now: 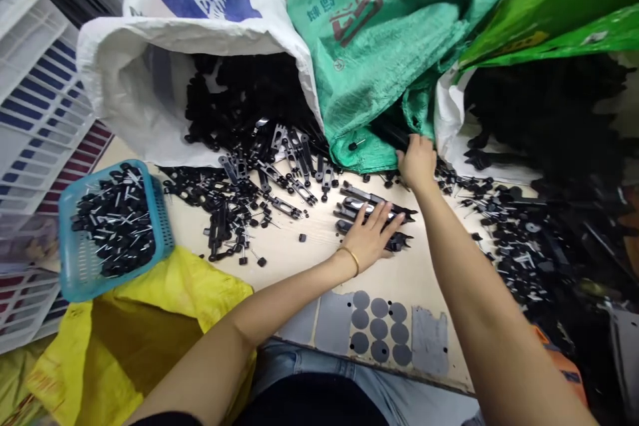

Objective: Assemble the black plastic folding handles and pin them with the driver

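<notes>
My left hand (367,239), with a thin bangle at the wrist, lies with fingers spread across a row of several long black plastic parts (374,196) with forked right ends. My right hand (418,163) is at the mouth of the green woven bag (384,73). Its fingers are closed on the end of a long black plastic part (392,133), whose far end is hidden inside the bag. Left of the row, smaller black slotted pieces (284,206) and black-headed pins (261,261) are strewn over the pale table (309,263).
A white sack (114,93) spills black parts at the back left. A blue basket (164,213) of pins stands left, above a yellow bag (200,279). At right are a green-and-white bag (549,20) and heaped black pieces (519,259). Grey discs (379,328) lie at the front edge.
</notes>
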